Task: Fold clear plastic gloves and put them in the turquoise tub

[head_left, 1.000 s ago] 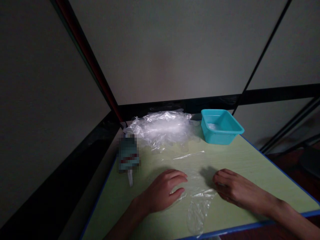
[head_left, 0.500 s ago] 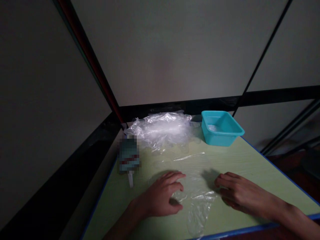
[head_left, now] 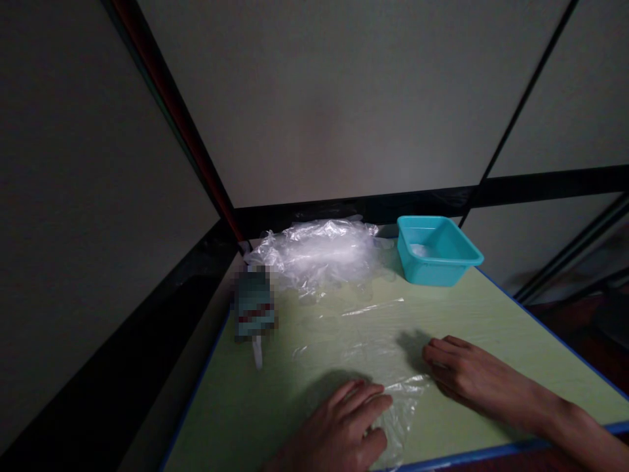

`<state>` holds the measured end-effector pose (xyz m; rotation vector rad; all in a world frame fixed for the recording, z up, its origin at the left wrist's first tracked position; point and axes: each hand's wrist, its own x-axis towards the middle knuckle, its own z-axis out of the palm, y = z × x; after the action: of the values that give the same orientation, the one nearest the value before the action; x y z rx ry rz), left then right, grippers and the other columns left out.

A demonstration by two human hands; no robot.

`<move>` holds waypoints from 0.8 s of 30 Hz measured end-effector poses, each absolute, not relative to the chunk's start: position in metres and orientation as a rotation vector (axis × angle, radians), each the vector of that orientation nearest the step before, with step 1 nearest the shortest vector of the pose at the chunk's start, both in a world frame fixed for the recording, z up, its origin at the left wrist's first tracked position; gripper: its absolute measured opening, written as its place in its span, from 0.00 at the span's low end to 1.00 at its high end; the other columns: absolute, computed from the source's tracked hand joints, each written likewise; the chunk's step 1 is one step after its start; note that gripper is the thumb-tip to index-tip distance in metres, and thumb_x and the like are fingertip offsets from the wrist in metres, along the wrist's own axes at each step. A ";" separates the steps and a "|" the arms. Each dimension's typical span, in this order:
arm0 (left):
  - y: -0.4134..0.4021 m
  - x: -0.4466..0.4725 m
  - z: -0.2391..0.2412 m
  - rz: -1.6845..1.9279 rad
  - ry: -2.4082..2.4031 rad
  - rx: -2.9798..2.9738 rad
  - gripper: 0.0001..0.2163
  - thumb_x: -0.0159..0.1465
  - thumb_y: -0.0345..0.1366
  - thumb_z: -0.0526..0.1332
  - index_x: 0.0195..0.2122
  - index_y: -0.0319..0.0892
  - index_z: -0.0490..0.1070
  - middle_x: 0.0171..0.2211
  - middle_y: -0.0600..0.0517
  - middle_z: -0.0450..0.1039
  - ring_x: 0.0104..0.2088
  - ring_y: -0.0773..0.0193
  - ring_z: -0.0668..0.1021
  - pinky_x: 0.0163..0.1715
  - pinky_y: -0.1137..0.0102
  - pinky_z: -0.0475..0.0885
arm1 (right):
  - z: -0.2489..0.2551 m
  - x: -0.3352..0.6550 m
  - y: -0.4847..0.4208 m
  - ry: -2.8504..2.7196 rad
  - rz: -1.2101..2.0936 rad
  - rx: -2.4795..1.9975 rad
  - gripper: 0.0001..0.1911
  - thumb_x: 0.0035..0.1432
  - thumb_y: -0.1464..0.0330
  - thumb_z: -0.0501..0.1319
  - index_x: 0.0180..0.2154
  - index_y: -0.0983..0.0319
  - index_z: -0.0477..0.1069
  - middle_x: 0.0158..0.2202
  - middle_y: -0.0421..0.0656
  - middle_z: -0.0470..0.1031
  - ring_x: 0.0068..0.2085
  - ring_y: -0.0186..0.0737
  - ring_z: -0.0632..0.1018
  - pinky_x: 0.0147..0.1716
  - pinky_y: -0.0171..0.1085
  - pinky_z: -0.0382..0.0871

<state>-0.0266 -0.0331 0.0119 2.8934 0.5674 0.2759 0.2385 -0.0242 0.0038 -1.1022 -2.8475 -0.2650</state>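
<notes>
A thin, clear plastic film [head_left: 405, 406], possibly a bag or glove, lies crinkled on the pale green table near its front edge. My left hand [head_left: 351, 423] rests over its left part, palm down, fingers bent a little and apart. To the right, my right hand [head_left: 459, 370] has its fingers curled together at the film's right edge, which runs up to them; the fingertips and thumb are mostly hidden. More of the see-through plastic stretches flat beyond both hands, with a shiny crease in it.
A heap of crumpled clear plastic [head_left: 324, 252] lies at the back against the wall panel. Right of it stands a turquoise basin [head_left: 437, 262] with something whitish inside. A blurred-out dark green item [head_left: 254, 305] stands at the left edge. Blue edging [head_left: 457, 459] borders the table [head_left: 496, 321].
My left hand has moved toward me and slightly right, onto the near part of the film, covering some of it. My right hand has stayed nearly still, its fingers closer together.
</notes>
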 end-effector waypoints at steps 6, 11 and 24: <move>-0.039 -0.018 -0.013 0.311 0.558 2.759 0.05 0.58 0.29 0.59 0.25 0.44 0.69 0.43 0.57 0.71 0.43 0.67 0.71 0.44 0.73 0.65 | 0.020 0.234 -0.029 -2.810 -0.046 -1.122 0.12 0.60 0.71 0.49 0.28 0.62 0.68 0.30 0.42 0.69 0.34 0.38 0.70 0.34 0.39 0.63; -0.042 -0.021 -0.020 0.357 0.544 2.790 0.05 0.58 0.33 0.60 0.25 0.43 0.68 0.42 0.58 0.72 0.44 0.67 0.71 0.44 0.74 0.63 | 0.024 0.233 -0.035 -2.799 0.222 -1.124 0.17 0.58 0.64 0.54 0.48 0.61 0.65 0.46 0.45 0.69 0.46 0.43 0.70 0.44 0.43 0.64; -0.039 -0.022 -0.006 0.366 0.438 2.686 0.04 0.58 0.31 0.57 0.27 0.41 0.68 0.41 0.55 0.72 0.39 0.68 0.73 0.43 0.74 0.64 | 0.003 0.236 -0.049 -2.778 0.110 -1.174 0.14 0.60 0.67 0.52 0.47 0.60 0.66 0.50 0.42 0.68 0.50 0.41 0.68 0.48 0.43 0.65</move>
<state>-0.0222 -0.0385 -0.0056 2.6861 0.4379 0.3665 0.2365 -0.0486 0.0026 -1.1742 -2.7778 0.1096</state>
